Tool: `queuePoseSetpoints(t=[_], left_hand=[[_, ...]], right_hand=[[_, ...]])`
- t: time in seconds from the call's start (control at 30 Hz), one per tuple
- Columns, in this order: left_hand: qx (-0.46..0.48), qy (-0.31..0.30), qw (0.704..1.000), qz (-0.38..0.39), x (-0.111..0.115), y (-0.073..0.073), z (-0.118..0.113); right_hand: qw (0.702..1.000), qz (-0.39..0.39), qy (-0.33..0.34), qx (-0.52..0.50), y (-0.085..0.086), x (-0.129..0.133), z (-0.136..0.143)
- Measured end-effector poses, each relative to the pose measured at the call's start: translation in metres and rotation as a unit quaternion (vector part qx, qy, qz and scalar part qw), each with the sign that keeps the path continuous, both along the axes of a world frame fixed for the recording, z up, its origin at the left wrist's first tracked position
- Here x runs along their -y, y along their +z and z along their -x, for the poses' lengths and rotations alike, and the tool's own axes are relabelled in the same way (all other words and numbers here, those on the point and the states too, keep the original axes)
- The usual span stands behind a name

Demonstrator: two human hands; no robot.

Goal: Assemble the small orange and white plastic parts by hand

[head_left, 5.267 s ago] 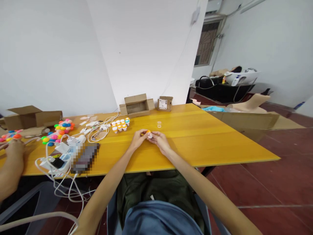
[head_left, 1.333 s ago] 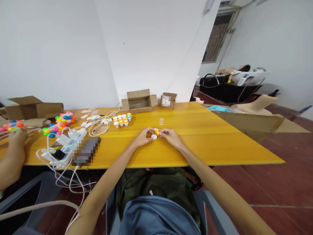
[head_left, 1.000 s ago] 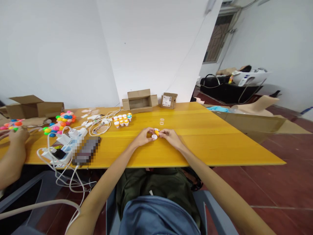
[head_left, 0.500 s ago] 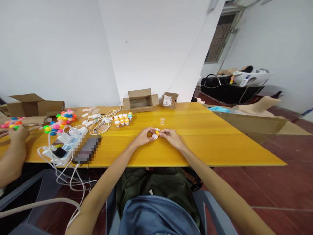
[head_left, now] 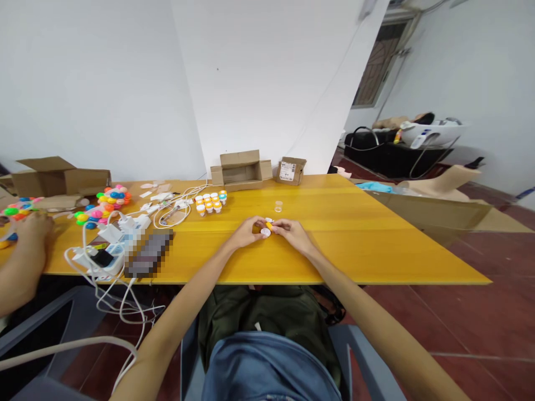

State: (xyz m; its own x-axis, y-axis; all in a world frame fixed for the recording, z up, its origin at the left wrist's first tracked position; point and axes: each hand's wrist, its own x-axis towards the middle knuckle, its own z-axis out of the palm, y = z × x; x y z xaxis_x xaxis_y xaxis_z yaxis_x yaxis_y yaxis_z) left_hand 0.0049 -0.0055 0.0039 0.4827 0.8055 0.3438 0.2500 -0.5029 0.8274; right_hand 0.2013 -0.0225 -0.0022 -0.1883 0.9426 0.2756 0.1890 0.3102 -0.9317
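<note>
Above the yellow table [head_left: 334, 250], my left hand [head_left: 247, 231] has its thumb and fingers closed on a small white round piece [head_left: 265, 231]. My right hand [head_left: 294, 234] pinches a small orange piece [head_left: 269, 226] right beside it. The two pieces touch or nearly touch; fingertips hide part of both. A clear ring-like piece [head_left: 278, 206] lies a little beyond my hands. To the left of it, several small white and orange bottle-like pieces [head_left: 210, 203] stand in a group, one with a teal band.
Two cardboard boxes [head_left: 241, 171] [head_left: 289, 170] stand by the wall. On the left are a power strip [head_left: 112, 256], white cables, a phone [head_left: 149, 254], colourful balls [head_left: 100, 213] and another person's hand [head_left: 35, 228]. A large carton [head_left: 434, 214] is beyond the table's right edge.
My two hands and the pieces in them have hardly moved. At the far left, the other person's hand has shifted slightly among the colourful balls.
</note>
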Motion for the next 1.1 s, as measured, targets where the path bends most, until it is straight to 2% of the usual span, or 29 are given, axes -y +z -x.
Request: queuePoseSetpoints(t=[0.2,0.47,0.73,0.9,1.1], left_hand=[[-0.006,0.002,1.000,0.000,0.004,0.003,0.000],[0.013,-0.010,1.000,0.019,0.003,0.003,0.000],[0.002,0.000,1.000,0.019,0.003,0.004,0.000],[0.004,-0.002,1.000,0.022,0.003,0.004,0.000],[0.004,-0.001,1.000,0.025,0.002,0.004,-0.001]], right_hand=[[0.997,-0.055,-0.005,0.059,0.003,0.008,0.005],[0.975,-0.136,0.013,0.174,0.014,0.014,0.007],[0.974,-0.109,0.030,0.197,0.018,0.008,0.008],[0.956,-0.136,0.047,0.257,0.025,0.002,0.006],[0.942,-0.129,0.060,0.304,0.039,0.003,0.010]])
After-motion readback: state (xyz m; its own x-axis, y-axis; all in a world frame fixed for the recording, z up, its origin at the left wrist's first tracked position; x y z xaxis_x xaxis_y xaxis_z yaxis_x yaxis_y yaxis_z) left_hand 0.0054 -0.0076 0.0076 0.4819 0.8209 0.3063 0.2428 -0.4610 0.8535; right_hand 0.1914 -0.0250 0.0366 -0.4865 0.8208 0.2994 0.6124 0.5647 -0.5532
